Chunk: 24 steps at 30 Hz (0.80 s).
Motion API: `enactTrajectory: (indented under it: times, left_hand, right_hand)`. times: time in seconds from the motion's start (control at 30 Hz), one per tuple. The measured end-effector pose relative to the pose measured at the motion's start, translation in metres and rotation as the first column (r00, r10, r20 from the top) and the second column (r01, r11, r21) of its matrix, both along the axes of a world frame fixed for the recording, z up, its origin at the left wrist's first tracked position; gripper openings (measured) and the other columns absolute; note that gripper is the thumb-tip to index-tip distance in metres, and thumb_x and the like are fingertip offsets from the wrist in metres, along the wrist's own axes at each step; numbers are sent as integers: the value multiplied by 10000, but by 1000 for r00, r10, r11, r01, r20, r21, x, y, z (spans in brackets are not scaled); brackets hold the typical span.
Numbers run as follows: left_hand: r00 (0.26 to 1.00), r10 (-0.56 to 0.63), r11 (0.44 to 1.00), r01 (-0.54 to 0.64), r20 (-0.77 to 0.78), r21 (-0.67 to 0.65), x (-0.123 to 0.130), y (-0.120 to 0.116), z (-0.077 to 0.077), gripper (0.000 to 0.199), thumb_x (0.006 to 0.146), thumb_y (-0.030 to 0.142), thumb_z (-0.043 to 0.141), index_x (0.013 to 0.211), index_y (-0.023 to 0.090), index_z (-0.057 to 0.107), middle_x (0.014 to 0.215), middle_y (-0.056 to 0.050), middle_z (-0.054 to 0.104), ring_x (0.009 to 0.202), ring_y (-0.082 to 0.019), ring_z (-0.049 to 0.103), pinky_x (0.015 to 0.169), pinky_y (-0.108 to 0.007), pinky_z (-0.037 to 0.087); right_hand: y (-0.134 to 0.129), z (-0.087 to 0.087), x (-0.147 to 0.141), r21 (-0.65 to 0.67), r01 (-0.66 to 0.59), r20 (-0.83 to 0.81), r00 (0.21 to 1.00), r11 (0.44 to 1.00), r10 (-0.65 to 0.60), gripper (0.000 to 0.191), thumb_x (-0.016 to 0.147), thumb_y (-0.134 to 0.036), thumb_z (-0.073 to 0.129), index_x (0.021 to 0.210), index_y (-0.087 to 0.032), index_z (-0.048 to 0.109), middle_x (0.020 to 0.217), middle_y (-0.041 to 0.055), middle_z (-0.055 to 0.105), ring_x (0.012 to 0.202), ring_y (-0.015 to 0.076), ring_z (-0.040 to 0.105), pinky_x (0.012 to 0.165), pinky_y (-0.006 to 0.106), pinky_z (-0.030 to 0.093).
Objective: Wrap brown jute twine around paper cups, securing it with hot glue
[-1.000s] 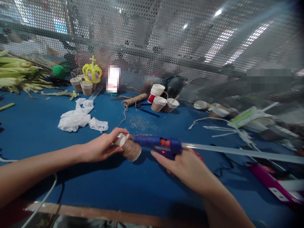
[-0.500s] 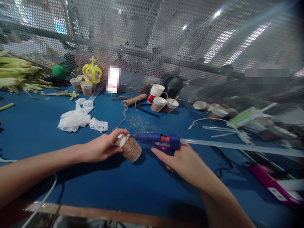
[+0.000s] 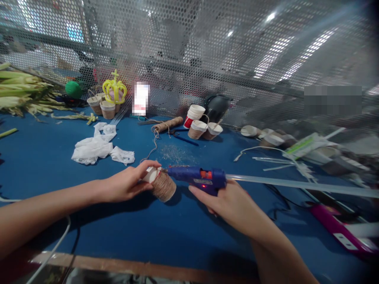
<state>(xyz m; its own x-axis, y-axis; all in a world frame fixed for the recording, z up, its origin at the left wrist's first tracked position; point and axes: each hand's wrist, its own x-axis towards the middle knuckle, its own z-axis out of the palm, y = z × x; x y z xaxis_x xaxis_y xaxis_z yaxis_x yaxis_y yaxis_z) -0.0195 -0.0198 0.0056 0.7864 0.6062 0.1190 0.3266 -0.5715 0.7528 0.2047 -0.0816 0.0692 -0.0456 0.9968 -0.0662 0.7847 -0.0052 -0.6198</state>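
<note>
A blue tabletop (image 3: 183,232) runs back to a grey perforated metal screen (image 3: 171,51), and the shapes behind it are too murky for me to name. Nearest, the left hand (image 3: 134,182) pinches a tilted white paper cup wrapped in brown twine (image 3: 163,186) by its rim, fingers nearly closed and partly hiding it. The right hand (image 3: 222,197) is curled round a blue glue gun (image 3: 197,176), its nozzle at the cup's rim; whether they touch, I can't tell. The gun's long clear glue stick (image 3: 284,183) blurs away rightward. Farther off lie crumpled white cloth (image 3: 93,149) and a twine roll (image 3: 168,124).
</note>
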Motion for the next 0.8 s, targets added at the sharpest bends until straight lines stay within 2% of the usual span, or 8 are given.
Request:
enactTrajectory:
  times: [0.2,0.43,0.67,0.8]
  left_hand:
    - [1000,3,1000,-3,-8,12,1,0,3,400,845,207,389,1211,133,244,748,-35,562,615,-138,515,579,-249,406]
    - [1000,-2,1000,2,10,7,2,0,1,397,849,218,394,1213,150,249,783,-37,568,637,-134,521,584,-236,403]
    - [1000,-8,1000,7,10,10,1,0,3,390,846,200,390,1204,144,247,788,-44,572,635,-134,524,587,-241,406]
    - [1000,-2,1000,2,-2,10,1,-1,3,397,841,194,393,1206,142,245,810,-52,579,653,-139,528,604,-253,410]
  right_hand:
    - [-2,-1,1,-10,-3,23,1000,1000,4,314,726,-335,543,465,-202,428,333,-65,425,334,81,418,391,193,360]
    - [-5,-2,1,-26,-15,29,999,1000,16,301,726,-338,543,484,-202,426,341,-74,419,338,75,394,368,194,324]
    - [-6,-1,0,35,-36,97,995,999,33,278,726,-317,526,487,-205,440,343,-72,439,348,85,422,387,210,337]
    - [-6,-1,0,9,-51,140,989,999,49,229,718,-317,527,525,-199,492,345,-67,447,360,94,431,398,213,344]
